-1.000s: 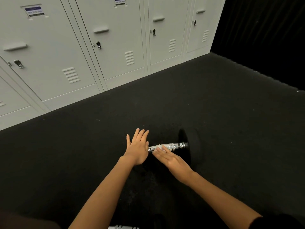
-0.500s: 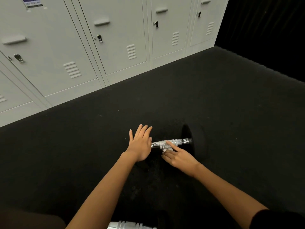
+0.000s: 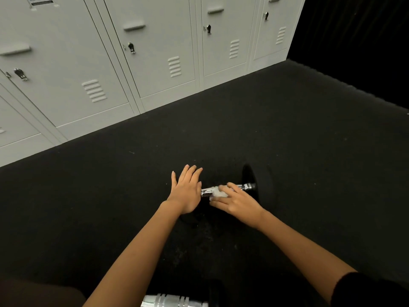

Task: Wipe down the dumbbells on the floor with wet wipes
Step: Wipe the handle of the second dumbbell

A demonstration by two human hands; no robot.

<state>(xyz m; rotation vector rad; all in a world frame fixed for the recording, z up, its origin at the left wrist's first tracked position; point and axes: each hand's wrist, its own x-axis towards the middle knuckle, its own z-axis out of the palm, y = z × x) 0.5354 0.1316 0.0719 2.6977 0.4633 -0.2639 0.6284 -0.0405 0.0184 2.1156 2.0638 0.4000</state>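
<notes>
The right hand (image 3: 238,201) presses a white wet wipe (image 3: 218,193) around the chrome handle of the dumbbell (image 3: 247,186) on the black floor (image 3: 309,151), fingers curled over it. Just left of that grip, the left hand (image 3: 188,191) lies flat with straight fingers on the dumbbell's near black end. A 2nd chrome handle (image 3: 174,301) shows below both arms.

Item: dumbbell (image 3: 247,187), lying on its side on black floor (image 3: 309,140); chrome handle, black end weights (the left weight is hidden under the hand and hard to make out against the dark floor).
Left hand (image 3: 187,191): fingers straight and together, palm down, resting flat over the dumbbell's left end.
Right hand (image 3: 238,201): fingers curled over a white wet wipe (image 3: 219,193), pressing it onto the handle near its middle.
Second dumbbell (image 3: 174,301): ribbed chrome handle only, cut off by the bottom edge.
Backdrop: row of pale grey lockers (image 3: 155,52) with vents, recessed pulls and key locks, standing along the floor's far edge.
</notes>
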